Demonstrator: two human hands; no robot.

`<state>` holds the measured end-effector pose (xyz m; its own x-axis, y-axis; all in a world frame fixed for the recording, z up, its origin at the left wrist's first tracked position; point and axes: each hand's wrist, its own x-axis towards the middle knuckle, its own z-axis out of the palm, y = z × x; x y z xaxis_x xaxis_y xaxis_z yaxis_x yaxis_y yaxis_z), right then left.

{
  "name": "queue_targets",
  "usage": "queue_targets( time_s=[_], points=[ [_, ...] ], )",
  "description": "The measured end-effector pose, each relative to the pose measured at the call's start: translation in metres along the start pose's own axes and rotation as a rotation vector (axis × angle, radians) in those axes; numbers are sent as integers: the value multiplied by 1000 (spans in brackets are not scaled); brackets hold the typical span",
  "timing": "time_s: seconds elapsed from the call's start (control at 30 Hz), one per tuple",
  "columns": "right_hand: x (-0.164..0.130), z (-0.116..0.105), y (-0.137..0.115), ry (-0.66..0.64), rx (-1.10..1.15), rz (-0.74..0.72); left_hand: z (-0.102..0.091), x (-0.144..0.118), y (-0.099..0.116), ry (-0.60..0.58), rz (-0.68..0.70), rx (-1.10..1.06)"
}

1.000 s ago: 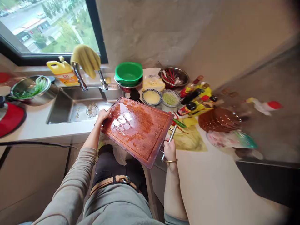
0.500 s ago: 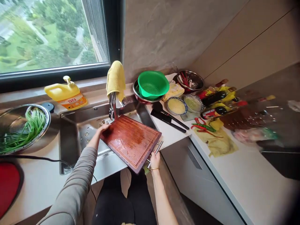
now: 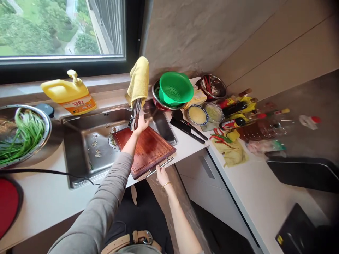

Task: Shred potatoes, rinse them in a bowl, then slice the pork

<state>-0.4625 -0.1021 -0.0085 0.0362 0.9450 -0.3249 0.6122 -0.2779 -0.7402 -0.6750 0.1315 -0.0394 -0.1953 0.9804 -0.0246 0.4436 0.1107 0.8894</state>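
My right grip curls round the metal handle of the cutting board — left grip splayed beside the tap — whether touching, I can't tell from here.

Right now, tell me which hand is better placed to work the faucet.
Probably the left hand: it is right by the faucet, while the right hand is on the metal handle at the cutting board's near end.
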Motion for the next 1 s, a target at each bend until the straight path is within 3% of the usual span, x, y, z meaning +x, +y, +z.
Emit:
queue_targets(
  time_s=[0.07,0.17,0.23,0.3,0.4,0.53,0.7,0.77,0.83,0.93,1.0],
  points=[
    [13,-17,-23,-116,-93,-13,-6,-25,-8,-53,-26,-22],
    [55,-18,-90,-98,100,-290,-13,-75,-24,-32,-275,-169],
    [88,1,-144,-255,313,-474,-25,-103,-36,11,-369,-180],
    [113,29,-188,-416,402,-571,-45,-121,-49,70,-430,-179],
    [135,61,-217,-512,402,-624,-85,-136,-67,173,-533,-146],
    [144,78,-190,-489,297,-664,-121,-152,-80,242,-607,-75],
    [125,99,-126,-579,32,-471,-121,-171,-80,180,-611,51],
    [116,102,-107,-674,55,-471,-111,-177,-79,115,-580,111],
    [117,96,-96,-639,66,-468,-96,-181,-75,34,-524,169],
    [133,74,-92,-521,43,-501,-60,-182,-67,-102,-412,231],
    [146,61,-92,-565,10,-512,-32,-175,-61,-192,-326,237]
  ],
)
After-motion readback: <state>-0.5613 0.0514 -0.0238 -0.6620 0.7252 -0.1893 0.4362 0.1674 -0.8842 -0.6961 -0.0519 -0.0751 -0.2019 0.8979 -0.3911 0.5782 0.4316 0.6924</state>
